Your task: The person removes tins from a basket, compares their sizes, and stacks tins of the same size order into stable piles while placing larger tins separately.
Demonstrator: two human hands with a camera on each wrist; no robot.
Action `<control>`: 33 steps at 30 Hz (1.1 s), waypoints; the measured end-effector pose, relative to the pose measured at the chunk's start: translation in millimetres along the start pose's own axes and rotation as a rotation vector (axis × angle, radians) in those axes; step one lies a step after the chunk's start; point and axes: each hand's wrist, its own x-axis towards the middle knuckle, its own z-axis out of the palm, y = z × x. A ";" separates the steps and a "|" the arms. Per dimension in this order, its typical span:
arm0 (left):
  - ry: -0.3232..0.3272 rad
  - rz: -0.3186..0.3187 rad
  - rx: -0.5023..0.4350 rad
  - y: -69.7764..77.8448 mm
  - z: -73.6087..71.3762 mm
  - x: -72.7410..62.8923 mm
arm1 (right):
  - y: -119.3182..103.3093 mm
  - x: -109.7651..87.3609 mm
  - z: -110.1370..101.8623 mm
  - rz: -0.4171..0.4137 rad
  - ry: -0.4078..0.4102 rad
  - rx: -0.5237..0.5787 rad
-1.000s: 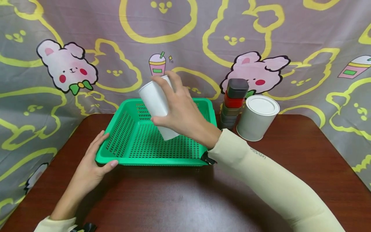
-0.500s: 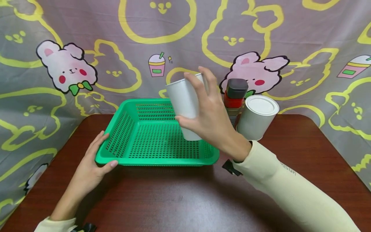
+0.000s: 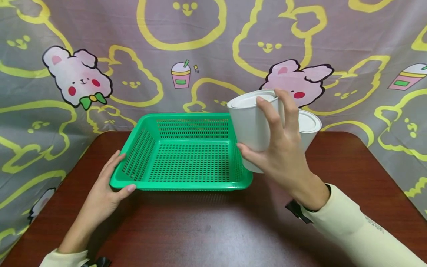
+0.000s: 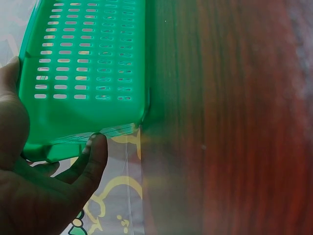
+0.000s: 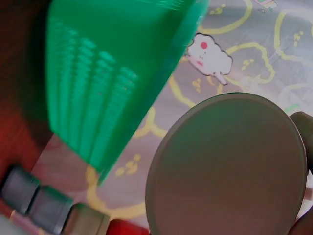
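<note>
In the head view, my right hand (image 3: pixel 288 157) grips a white lidded can (image 3: pixel 250 129) by its side, thumb on the near side and fingers at the top edge. The can is tilted slightly in the air by the right end of a green plastic basket (image 3: pixel 180 186). Its round flat base (image 5: pixel 227 166) fills much of the right wrist view. My left hand (image 3: pixel 102 193) holds the basket's front left corner between thumb and fingers; the left wrist view shows its fingers (image 4: pixel 100 156) curled at the rim. The basket's visible inside holds nothing.
Behind the held can, a second white lidded can (image 3: pixel 308 124) stands on the dark wooden table (image 3: pixel 200 222), partly hidden. Stacked small containers in grey, olive and red (image 5: pixel 88 220) appear in the right wrist view. A patterned cloth (image 3: pixel 213 55) hangs behind the table.
My right hand has carried the white can rightward, from over the basket to its right end, and turned it more upright. It now hides the container stack. The left hand and basket stay put.
</note>
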 end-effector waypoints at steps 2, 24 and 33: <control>0.000 0.004 0.000 0.0 0.6 0.1 | 3.7 -7.4 -7.8 0.004 0.008 -0.010; 0.002 0.003 0.003 -3.4 -0.3 -0.5 | 47.1 -80.4 -49.6 0.113 -0.010 -0.128; -0.006 0.002 -0.002 -1.7 -0.3 0.6 | 65.0 -98.7 -55.6 0.149 -0.015 -0.179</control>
